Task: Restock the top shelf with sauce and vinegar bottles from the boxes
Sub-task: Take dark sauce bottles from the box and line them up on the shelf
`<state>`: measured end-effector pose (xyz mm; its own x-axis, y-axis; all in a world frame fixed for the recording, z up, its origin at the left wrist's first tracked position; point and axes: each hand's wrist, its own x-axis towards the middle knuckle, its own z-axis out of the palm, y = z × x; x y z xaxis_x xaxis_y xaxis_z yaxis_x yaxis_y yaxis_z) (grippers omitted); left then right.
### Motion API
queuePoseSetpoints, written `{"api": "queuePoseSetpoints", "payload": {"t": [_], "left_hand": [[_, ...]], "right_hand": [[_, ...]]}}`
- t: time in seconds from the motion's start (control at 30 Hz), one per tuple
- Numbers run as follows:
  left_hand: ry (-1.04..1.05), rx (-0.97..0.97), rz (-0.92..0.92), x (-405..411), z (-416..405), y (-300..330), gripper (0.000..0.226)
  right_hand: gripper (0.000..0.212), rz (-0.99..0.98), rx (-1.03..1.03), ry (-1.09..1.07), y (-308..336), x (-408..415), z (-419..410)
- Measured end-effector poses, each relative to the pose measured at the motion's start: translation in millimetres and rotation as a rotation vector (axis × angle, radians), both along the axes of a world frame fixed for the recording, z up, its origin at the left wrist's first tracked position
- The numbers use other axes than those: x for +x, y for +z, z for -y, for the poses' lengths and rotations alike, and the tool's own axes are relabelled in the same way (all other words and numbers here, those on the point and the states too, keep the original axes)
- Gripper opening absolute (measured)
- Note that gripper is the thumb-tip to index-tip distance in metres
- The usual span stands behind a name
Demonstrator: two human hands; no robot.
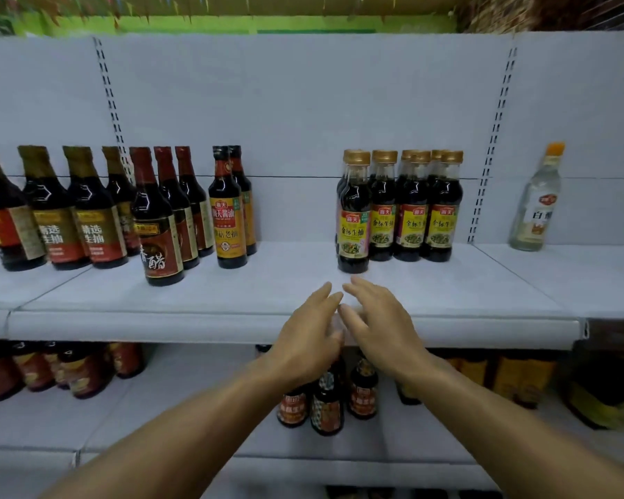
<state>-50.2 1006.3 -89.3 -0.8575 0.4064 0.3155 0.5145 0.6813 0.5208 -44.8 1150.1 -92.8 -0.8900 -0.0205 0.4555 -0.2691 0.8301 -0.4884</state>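
Blurred dark glass bottles (326,405) sit half hidden behind the left hand (308,340) and right hand (380,327), fingers loosely spread, empty, before the smooth white metal shelf (159,327).

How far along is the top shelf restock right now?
Done: dark bottles on the left, a gold-capped cluster and one clear bottle stand on the top shelf. In hand: nothing; the left hand and right hand hover open at the shelf's front edge. Left: a bare gap in the middle and space at the right. No boxes are in view.
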Motion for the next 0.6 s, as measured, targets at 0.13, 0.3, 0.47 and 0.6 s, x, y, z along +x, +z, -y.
{"api": "queuePoseSetpoints", "payload": {"t": [0.13,0.3,0.47,0.6], "left_hand": [[-0.06,0.026,-0.019,12.6,3.7,-14.6,0.06],[-0.071,0.056,0.002,27.8,18.4,-35.5,0.058],[-0.068,0.052,0.064,32.7,31.7,-64.5,0.044],[-0.053,0.089,0.117,42.0,36.8,-85.0,0.03]], "right_hand": [[0.045,-0.004,0.04,0.007,-12.1,18.6,9.0],[0.039,-0.007,0.025,0.041,-30.6,37.2,22.3],[0.032,0.011,0.005,0.103,-56.3,46.0,33.9],[0.034,0.074,0.012,0.117,-79.7,48.0,36.2]]}}
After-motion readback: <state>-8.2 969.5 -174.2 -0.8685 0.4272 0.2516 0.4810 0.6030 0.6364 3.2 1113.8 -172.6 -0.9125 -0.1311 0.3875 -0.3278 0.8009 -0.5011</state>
